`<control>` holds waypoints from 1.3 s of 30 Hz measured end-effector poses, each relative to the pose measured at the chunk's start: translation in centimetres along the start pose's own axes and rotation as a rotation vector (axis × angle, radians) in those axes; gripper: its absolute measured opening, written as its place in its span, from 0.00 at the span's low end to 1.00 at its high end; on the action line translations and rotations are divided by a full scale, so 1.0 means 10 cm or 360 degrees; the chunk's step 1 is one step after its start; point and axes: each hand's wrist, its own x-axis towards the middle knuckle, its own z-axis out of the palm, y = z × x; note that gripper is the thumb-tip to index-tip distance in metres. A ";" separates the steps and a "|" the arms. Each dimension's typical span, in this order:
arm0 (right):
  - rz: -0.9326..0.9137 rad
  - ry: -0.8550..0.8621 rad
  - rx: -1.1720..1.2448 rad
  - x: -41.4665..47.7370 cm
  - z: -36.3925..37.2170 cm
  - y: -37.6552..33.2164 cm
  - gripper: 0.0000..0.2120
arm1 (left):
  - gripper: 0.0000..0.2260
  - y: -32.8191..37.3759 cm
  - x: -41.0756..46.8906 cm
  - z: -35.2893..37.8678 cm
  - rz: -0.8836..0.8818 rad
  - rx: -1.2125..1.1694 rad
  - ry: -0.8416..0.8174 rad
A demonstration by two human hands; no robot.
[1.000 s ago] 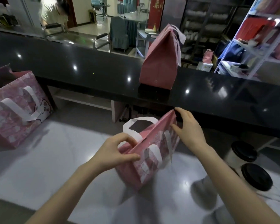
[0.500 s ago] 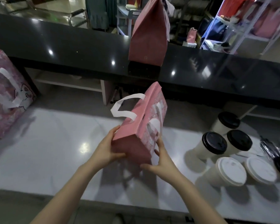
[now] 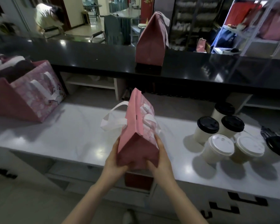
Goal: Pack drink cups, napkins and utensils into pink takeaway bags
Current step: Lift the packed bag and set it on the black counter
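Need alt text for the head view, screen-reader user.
Left hand and right hand grip the near end of a pink takeaway bag over a white counter. Lidded cups stand at right; a larger pink bag sits left, a third bag on the black ledge behind.

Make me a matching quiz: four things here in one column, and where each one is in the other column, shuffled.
Things
1. small pink bag
2. dark pink bag
3. big patterned bag
4. white-lidded cups

Places
A. on the black counter
B. white counter, far left
C. white counter, right side
D. gripped by the left hand and right hand

Pairs: 1-D, 2-A, 3-B, 4-C
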 end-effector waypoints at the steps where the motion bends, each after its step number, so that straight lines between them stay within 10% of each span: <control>1: -0.0026 0.0004 0.0005 -0.04 0.00 -0.03 0.43 | 0.44 0.02 -0.06 0.00 0.0003 0.0008 0.0021; 20: -0.0426 0.0025 0.0120 0.33 0.44 -1.15 0.42 | 0.46 0.65 0.14 -0.86 0.0268 0.0279 0.0488; 39: -0.0547 0.0406 0.0090 3.06 1.20 -2.16 0.43 | 0.43 1.33 3.16 -2.03 0.0796 0.0187 0.0273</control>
